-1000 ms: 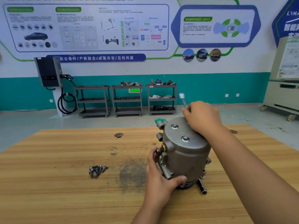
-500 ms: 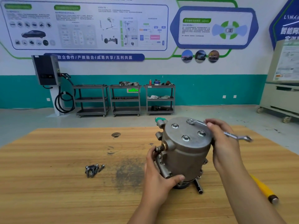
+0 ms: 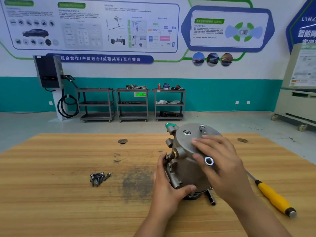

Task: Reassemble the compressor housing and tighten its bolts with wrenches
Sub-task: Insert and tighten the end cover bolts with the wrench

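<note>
Likely heavy, slick compressor housing (image 3: 185,166) — clasped low at seven o'clock in left hand (image 3: 168,187) grip; wrench (image 3: 209,161) held in right hand (image 3: 225,168).

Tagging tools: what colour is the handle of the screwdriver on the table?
The screwdriver handle is yellow with a grey end cap; head view.

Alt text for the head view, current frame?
A person's left hand grips the side of a compressor standing on a wooden table, while the right hand holds a wrench laid across its top. Loose bolts lie to the left; a yellow-handled screwdriver lies to the right.
</note>
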`<state>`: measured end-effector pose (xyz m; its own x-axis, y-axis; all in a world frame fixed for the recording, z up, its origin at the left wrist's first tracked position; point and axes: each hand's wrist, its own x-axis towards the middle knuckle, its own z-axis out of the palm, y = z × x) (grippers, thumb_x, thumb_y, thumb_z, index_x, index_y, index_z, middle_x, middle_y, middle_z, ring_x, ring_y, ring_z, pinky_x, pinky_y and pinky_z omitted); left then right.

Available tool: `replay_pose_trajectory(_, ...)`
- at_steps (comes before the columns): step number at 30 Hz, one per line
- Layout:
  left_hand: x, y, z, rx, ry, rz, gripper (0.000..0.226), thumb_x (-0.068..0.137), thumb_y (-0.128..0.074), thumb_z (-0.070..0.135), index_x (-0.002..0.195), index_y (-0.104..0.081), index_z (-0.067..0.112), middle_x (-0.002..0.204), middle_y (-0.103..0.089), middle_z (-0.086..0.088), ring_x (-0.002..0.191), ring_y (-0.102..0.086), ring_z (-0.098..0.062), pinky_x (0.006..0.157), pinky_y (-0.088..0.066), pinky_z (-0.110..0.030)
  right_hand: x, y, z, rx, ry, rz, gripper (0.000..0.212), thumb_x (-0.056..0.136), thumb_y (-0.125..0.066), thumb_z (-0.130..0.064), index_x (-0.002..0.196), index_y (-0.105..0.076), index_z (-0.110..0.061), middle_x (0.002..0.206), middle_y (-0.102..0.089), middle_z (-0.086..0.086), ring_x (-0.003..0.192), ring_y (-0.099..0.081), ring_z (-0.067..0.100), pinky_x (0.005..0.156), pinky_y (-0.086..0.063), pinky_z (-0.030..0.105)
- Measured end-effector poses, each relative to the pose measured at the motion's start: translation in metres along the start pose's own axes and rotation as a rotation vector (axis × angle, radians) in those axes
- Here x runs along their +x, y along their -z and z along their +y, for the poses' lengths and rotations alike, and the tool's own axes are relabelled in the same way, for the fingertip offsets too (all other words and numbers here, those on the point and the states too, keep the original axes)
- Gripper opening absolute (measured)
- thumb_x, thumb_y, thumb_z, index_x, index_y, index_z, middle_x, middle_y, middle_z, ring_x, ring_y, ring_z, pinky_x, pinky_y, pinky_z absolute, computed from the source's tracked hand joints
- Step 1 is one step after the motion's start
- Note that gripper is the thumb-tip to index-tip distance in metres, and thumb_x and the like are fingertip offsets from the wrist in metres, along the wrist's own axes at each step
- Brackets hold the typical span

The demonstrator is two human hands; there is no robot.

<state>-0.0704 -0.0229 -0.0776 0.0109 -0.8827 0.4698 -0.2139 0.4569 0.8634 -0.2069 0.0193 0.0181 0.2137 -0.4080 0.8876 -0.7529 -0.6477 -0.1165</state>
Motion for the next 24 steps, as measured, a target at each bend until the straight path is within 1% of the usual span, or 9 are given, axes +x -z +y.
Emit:
replay_pose_trajectory(2,-0.001,0.001,0.001,0.005,0.011,-0.014,0.108,0.043,-0.083,0.059,0.125,-0.012,0.07,0.134,-0.039,0.019,0.127,-0.039,-0.009,0.104,-0.039,-0.035,0.011,0.005,0.003,0.03,0.07,-0.108,0.039,0.086,-0.051,-0.03,0.111,-0.067,-0.005,0.108,-0.067,0.0,0.106,-0.052,0.014,0.092,-0.041,0.03)
replay_pose_trajectory(4,-0.002,0.003,0.003,-0.009,0.023,-0.027,0.109,0.043,-0.084,0.058,0.123,-0.012,0.071,0.137,-0.038,0.017,0.129,-0.038,-0.009,0.106,-0.038,-0.039,0.019,0.009,0.004,0.08,0.092,-0.214,0.041,0.087,-0.051,-0.039,0.107,-0.069,-0.008,0.103,-0.068,-0.001,0.099,-0.057,0.014,0.087,-0.043,0.029)
replay_pose_trajectory(6,-0.002,0.006,0.006,-0.03,0.042,-0.032,0.113,0.041,-0.084,0.061,0.123,-0.008,0.072,0.139,-0.036,0.015,0.13,-0.038,-0.008,0.107,-0.038,-0.041,0.023,0.007,0.002,0.109,0.105,-0.249,0.046,0.091,-0.044,-0.049,0.089,-0.068,-0.01,0.089,-0.063,-0.002,0.087,-0.055,0.011,0.078,-0.042,0.026)
replay_pose_trajectory(9,-0.002,0.004,0.009,-0.005,0.054,-0.028,0.12,0.038,-0.082,0.066,0.126,0.0,0.072,0.14,-0.032,0.017,0.131,-0.035,-0.006,0.107,-0.037,-0.037,0.023,-0.005,-0.005,0.107,0.103,-0.175,0.046,0.094,-0.04,-0.042,0.072,-0.058,-0.007,0.075,-0.05,-0.001,0.074,-0.042,0.011,0.067,-0.034,0.023)
replay_pose_trajectory(13,-0.001,0.001,0.01,0.008,0.05,0.023,0.106,0.041,-0.084,0.054,0.12,-0.015,0.068,0.135,-0.041,0.013,0.126,-0.043,-0.01,0.102,-0.042,-0.04,0.026,-0.022,-0.018,0.091,0.042,-0.09,0.049,0.097,-0.035,-0.042,0.064,-0.052,-0.008,0.066,-0.043,-0.001,0.067,-0.035,0.012,0.063,-0.028,0.023)
replay_pose_trajectory(18,-0.009,-0.009,0.02,0.044,0.105,0.137,0.094,0.048,-0.07,0.059,0.13,-0.029,0.035,0.126,-0.051,0.007,0.116,-0.051,-0.013,0.095,-0.045,-0.041,0.035,-0.038,-0.036,0.028,-0.008,0.036,0.046,0.096,-0.037,-0.037,0.062,-0.05,-0.009,0.068,-0.034,-0.009,0.065,-0.032,0.012,0.061,-0.021,0.023)
replay_pose_trajectory(21,-0.013,-0.014,0.032,0.174,0.129,0.214,0.097,0.05,-0.048,0.068,0.135,-0.033,0.024,0.132,-0.048,0.006,0.129,-0.038,-0.018,0.103,-0.031,-0.037,0.035,-0.041,-0.038,0.069,-0.057,0.076,0.049,0.097,-0.031,-0.04,0.068,-0.054,-0.008,0.071,-0.034,-0.012,0.065,-0.028,0.007,0.061,-0.023,0.024)
replay_pose_trajectory(22,-0.015,-0.015,0.035,0.203,0.137,0.22,0.098,0.052,-0.047,0.068,0.137,-0.032,0.022,0.136,-0.043,0.005,0.134,-0.029,-0.016,0.105,-0.025,-0.034,0.035,-0.041,-0.039,0.08,-0.07,0.084,0.049,0.097,-0.029,-0.041,0.068,-0.054,-0.009,0.07,-0.034,-0.012,0.066,-0.027,0.005,0.061,-0.023,0.023)
replay_pose_trajectory(24,-0.016,-0.015,0.039,0.236,0.158,0.208,0.085,0.067,-0.06,0.054,0.139,-0.03,0.022,0.141,-0.036,0.008,0.137,-0.02,-0.011,0.107,-0.02,-0.031,0.035,-0.043,-0.041,0.073,-0.086,0.095,0.047,0.097,-0.032,-0.04,0.067,-0.052,-0.011,0.069,-0.034,-0.012,0.066,-0.029,0.006,0.061,-0.022,0.022)
